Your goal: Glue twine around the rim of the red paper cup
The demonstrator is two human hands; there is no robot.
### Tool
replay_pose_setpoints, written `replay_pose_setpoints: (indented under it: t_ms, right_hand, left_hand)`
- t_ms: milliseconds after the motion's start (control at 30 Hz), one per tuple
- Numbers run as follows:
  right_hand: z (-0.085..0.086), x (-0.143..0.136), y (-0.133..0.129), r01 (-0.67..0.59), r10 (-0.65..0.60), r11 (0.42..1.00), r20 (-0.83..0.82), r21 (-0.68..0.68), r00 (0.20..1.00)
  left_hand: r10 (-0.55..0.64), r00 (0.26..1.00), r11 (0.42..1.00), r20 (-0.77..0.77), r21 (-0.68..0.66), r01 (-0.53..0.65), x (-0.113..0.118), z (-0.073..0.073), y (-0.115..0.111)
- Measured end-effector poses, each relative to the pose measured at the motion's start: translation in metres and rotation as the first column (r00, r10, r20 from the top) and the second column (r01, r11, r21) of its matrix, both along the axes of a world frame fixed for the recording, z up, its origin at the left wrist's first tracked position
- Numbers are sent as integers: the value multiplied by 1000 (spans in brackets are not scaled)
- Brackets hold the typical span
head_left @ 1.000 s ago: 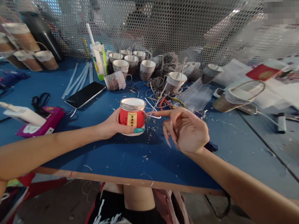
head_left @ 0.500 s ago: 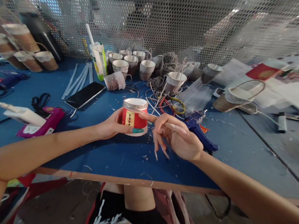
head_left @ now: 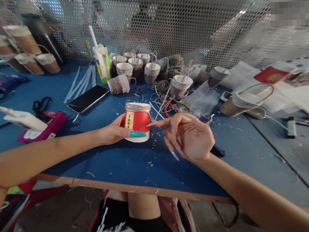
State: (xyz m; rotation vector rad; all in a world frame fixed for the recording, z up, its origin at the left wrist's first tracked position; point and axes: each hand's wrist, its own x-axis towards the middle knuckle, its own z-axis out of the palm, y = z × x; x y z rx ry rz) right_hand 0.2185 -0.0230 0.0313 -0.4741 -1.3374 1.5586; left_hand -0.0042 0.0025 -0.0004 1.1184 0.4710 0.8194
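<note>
A white paper cup (head_left: 143, 121) with a red label and grey cord wound below its rim is held upright above the blue table (head_left: 115, 164). My left hand (head_left: 117, 131) wraps round its left side, the thumb with a teal nail lying across the front. To the right, my right hand (head_left: 187, 135) has its palm turned up and its fingers apart, with the index fingertip at the right edge of the label. A loose strand of cord (head_left: 164, 103) runs from behind the cup toward the tangled cord (head_left: 163, 85).
Cord-wrapped cups (head_left: 152, 72) stand at the back beside a drink carton (head_left: 102, 63). A phone (head_left: 88, 98) and a magenta power strip (head_left: 47, 126) lie left. A blue glue gun (head_left: 218, 151) is partly behind my right hand; a small basket (head_left: 241, 101) lies right.
The cup has turned, so its yellow panel now faces further left. My right hand has moved slightly right, its index finger sliding back along the label.
</note>
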Motion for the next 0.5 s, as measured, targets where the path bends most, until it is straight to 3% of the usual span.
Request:
replay_pose_setpoints:
  t_ms: [167, 400, 500]
  right_hand:
    - [-1, -3, -5, -147, 151, 987, 56, -63, 987]
    - [2, 0, 1, -74, 74, 992, -3, -107, 997]
    - [5, 2, 5, -134, 125, 978, -59, -162, 990]
  left_hand:
    - [38, 999, 999, 6, -30, -38, 4, 1, 0]
    - [105, 994, 992, 3, -75, -104, 4, 1, 2]
    - [193, 981, 978, 2, -76, -193, 5, 2, 2]
